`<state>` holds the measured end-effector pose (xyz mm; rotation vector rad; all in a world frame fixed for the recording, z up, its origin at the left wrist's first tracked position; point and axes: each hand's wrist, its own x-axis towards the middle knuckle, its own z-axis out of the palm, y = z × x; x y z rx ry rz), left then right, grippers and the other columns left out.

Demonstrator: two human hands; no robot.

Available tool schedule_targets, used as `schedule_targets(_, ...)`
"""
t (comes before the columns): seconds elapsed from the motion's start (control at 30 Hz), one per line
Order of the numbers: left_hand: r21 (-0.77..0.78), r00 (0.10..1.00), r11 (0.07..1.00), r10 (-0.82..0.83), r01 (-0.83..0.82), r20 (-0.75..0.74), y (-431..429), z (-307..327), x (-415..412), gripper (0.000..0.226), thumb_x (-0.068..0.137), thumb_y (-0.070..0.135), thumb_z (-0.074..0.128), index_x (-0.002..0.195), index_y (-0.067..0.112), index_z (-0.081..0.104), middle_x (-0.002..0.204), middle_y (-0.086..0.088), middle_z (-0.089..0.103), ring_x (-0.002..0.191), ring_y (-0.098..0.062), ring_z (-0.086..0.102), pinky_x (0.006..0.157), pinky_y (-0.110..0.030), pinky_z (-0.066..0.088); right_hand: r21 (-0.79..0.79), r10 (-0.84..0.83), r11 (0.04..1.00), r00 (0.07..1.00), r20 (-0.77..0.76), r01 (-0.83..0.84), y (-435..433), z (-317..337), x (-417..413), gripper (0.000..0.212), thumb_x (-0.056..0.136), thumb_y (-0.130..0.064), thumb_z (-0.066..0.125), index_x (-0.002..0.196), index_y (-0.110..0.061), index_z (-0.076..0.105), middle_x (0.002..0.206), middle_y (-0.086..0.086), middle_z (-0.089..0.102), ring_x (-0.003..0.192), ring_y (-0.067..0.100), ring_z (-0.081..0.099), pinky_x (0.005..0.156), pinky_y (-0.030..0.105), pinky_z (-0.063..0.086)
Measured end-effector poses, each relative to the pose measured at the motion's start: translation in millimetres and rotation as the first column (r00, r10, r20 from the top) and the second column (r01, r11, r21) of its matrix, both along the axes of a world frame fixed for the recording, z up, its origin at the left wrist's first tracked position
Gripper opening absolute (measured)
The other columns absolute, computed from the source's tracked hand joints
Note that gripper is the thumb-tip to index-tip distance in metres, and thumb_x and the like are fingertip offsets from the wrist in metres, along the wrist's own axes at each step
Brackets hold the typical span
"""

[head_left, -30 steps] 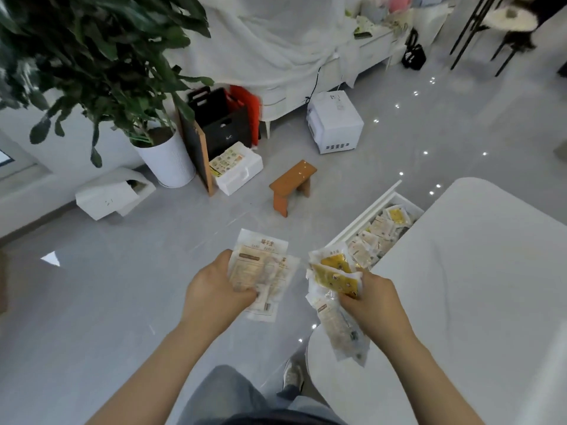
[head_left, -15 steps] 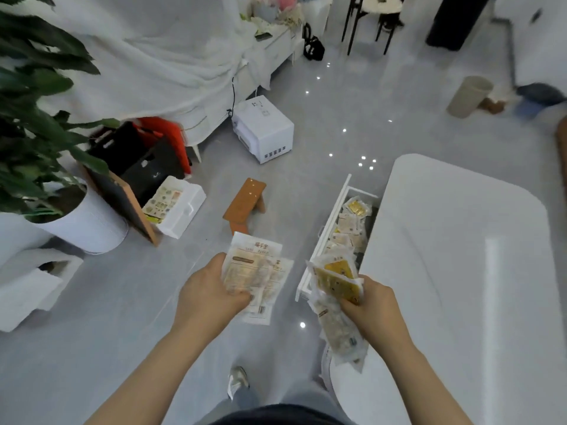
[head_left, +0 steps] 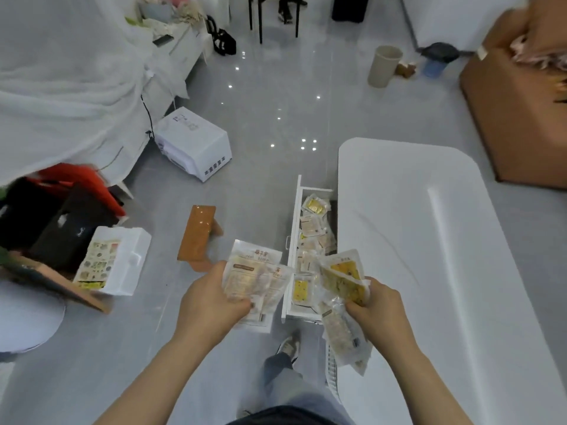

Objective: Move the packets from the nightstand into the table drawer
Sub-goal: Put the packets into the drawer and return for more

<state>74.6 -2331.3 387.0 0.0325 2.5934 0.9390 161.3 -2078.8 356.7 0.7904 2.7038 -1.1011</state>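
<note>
My left hand [head_left: 211, 305] grips a fan of pale printed packets [head_left: 256, 271] over the grey floor, just left of the open drawer. My right hand [head_left: 379, 314] grips a bunch of clear packets with yellow contents [head_left: 345, 277]; some hang down below the hand, over the drawer's near end and the table edge. The white drawer [head_left: 294, 237] stands pulled out from the left side of the white table [head_left: 429, 256]. Several packets [head_left: 313, 228] lie inside it. The nightstand is not in view.
A small orange wooden stool [head_left: 198, 234] stands on the floor left of the drawer. Further left are a white foam box [head_left: 122, 262], dark bags and a white appliance box [head_left: 196, 142]. A brown cardboard box [head_left: 518, 96] sits beyond the table. My shoe [head_left: 290, 345] is below the drawer.
The view has swung right; the plant has left the frame. Both hands with their packets have come closer to the drawer, the right-hand bunch now over its near end.
</note>
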Motion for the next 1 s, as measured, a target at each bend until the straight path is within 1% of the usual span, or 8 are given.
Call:
schedule_targets(0.07,-0.022,0.999,0.999,-0.050,0.049,-0.006,17,-2,-25,0.050,0.064,0.026,0.075,0.110,0.036,0.055,0.098,0.014,0.066,0.087,-0.013,0.063,0.072,-0.034,0.054,-0.006,-0.030,1.000,1.000,-0.003,0.030,14,-3,-16,0.010,0.078,-0.013,0.060,0.078,-0.023,0.057,0.066,-0.011,0.061,0.060,-0.002,0.055,0.048,0.007,0.038)
schedule_targets(0.2,-0.072,0.988,0.986,-0.150,0.148,-0.025,56,-4,-70,0.048,0.066,0.025,0.074,0.111,0.032,0.056,0.099,0.011,0.067,0.087,-0.014,0.062,0.069,-0.030,0.052,-0.033,-0.118,0.992,0.993,0.011,0.118,44,-10,-38,0.010,0.078,-0.012,0.059,0.082,-0.021,0.059,0.066,-0.010,0.061,0.060,0.000,0.056,0.044,0.007,0.036)
schedule_targets(0.3,-0.081,0.978,0.976,-0.205,0.202,-0.028,84,-11,-92,0.046,0.066,0.025,0.075,0.109,0.030,0.058,0.100,0.011,0.068,0.088,-0.014,0.063,0.070,-0.030,0.052,-0.045,-0.161,0.986,0.986,0.029,0.162,61,-16,-45,0.013,0.079,-0.012,0.060,0.083,-0.024,0.058,0.067,-0.012,0.061,0.061,-0.001,0.056,0.045,0.007,0.036)
schedule_targets(0.5,-0.119,0.931,0.924,-0.363,0.363,0.018,126,-38,-115,0.047,0.065,0.026,0.075,0.108,0.031,0.058,0.101,0.010,0.068,0.089,-0.016,0.065,0.071,-0.034,0.055,-0.059,-0.272,0.960,0.961,0.055,0.275,84,-32,-35,0.010,0.080,-0.024,0.066,0.078,-0.027,0.057,0.067,-0.012,0.060,0.061,-0.002,0.056,0.048,0.008,0.037)
schedule_targets(0.63,-0.131,0.892,0.882,-0.446,0.452,0.071,146,-56,-126,0.050,0.063,0.029,0.074,0.110,0.032,0.059,0.102,0.012,0.067,0.089,-0.014,0.064,0.071,-0.032,0.054,-0.130,-0.387,0.910,0.919,0.077,0.394,83,-40,-23,0.013,0.082,-0.036,0.068,0.079,-0.027,0.059,0.071,-0.012,0.064,0.065,0.001,0.060,0.047,0.009,0.038)
schedule_targets(0.83,-0.117,0.850,0.847,-0.497,0.519,0.174,158,-87,-156,0.054,0.063,0.027,0.076,0.113,0.030,0.057,0.104,0.012,0.066,0.094,-0.015,0.063,0.076,-0.032,0.053,-0.099,-0.474,0.866,0.868,0.148,0.490,69,-60,-28,0.027,0.088,-0.036,0.062,0.066,-0.032,0.047,0.062,-0.014,0.056,0.056,-0.001,0.055,0.044,0.008,0.038)
schedule_targets(0.93,-0.116,0.825,0.823,-0.529,0.555,0.197,159,-110,-176,0.054,0.062,0.027,0.077,0.113,0.030,0.057,0.104,0.012,0.066,0.092,-0.014,0.063,0.074,-0.032,0.053,-0.103,-0.532,0.826,0.826,0.186,0.555,58,-78,-38,0.022,0.088,-0.033,0.062,0.069,-0.031,0.049,0.063,-0.014,0.057,0.056,0.000,0.056,0.046,0.008,0.039)
schedule_targets(1.0,-0.130,0.811,0.807,-0.543,0.576,0.219,161,-127,-190,0.052,0.064,0.028,0.077,0.112,0.031,0.058,0.104,0.013,0.066,0.089,-0.012,0.062,0.072,-0.030,0.053,-0.132,-0.612,0.759,0.768,0.187,0.638,48,-93,-46,0.012,0.084,-0.026,0.064,0.075,-0.028,0.056,0.067,-0.012,0.062,0.060,0.001,0.059,0.048,0.010,0.041)
